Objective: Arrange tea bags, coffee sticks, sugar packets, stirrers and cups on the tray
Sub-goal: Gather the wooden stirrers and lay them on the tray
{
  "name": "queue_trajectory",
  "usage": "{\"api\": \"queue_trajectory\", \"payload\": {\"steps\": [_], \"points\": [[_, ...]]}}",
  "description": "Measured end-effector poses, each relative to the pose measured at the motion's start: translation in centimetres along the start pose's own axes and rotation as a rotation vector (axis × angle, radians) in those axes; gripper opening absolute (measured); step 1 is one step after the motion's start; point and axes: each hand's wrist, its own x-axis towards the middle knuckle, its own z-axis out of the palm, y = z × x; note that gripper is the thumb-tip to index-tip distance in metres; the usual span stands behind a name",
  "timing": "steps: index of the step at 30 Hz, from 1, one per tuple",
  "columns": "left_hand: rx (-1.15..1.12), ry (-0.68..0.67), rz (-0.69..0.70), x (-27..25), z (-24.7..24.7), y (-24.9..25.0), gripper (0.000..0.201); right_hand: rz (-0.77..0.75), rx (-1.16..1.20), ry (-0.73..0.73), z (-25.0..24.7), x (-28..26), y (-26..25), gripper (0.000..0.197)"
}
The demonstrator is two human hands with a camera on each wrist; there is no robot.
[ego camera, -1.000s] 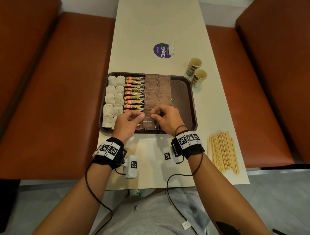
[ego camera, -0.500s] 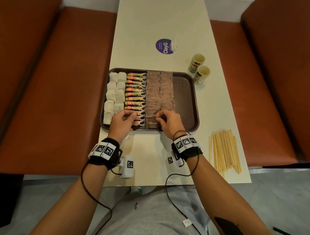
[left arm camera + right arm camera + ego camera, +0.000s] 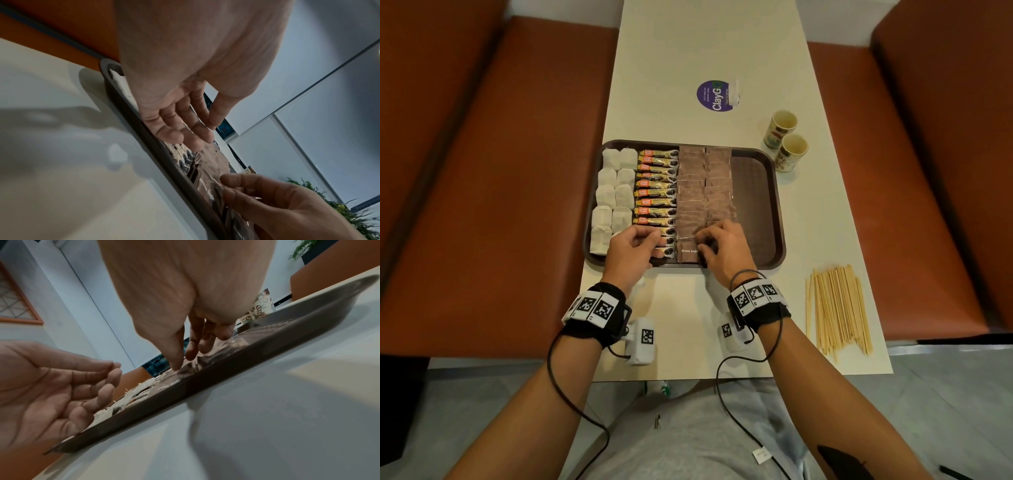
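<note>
A dark brown plastic tray (image 3: 777, 219) sits across the cream counter (image 3: 688, 51), holding white tea bags (image 3: 607, 198) along its left side, then orange-and-black coffee sticks (image 3: 654, 192), then brown sugar packets (image 3: 703, 192). The right hand (image 3: 726, 248) pinches a sugar packet at the tray's near edge. The left hand (image 3: 631, 251) hovers over the nearest coffee sticks, fingers loosely curled, its grip holding nothing. Two paper cups (image 3: 787, 140) stand by the tray's far right corner; wooden stirrers (image 3: 837, 308) lie near the counter's right edge.
</note>
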Motion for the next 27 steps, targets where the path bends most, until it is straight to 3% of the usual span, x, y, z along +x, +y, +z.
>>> {"api": "queue_trajectory", "payload": {"steps": [9, 15, 23, 27], "points": [[0.036, -0.043, 0.01, -1.6, 1.0, 0.5, 0.004, 0.004, 0.143, 0.088, -1.9, -2.4, -1.3, 0.011], [0.123, -0.185, 0.048, -4.5, 3.4, 0.1, 0.008, 0.076, 0.262, 0.184, -4.0, -7.4, -0.2, 0.013], [0.201, -0.431, -0.024, -8.2, 10.4, -1.0, 0.012, 0.486, 0.094, 0.374, -10.7, -13.8, 8.0, 0.017], [0.267, -0.513, -0.048, -8.7, 15.2, -1.0, 0.018, 0.78, -0.125, 0.269, -13.6, -14.9, 13.2, 0.053]]}}
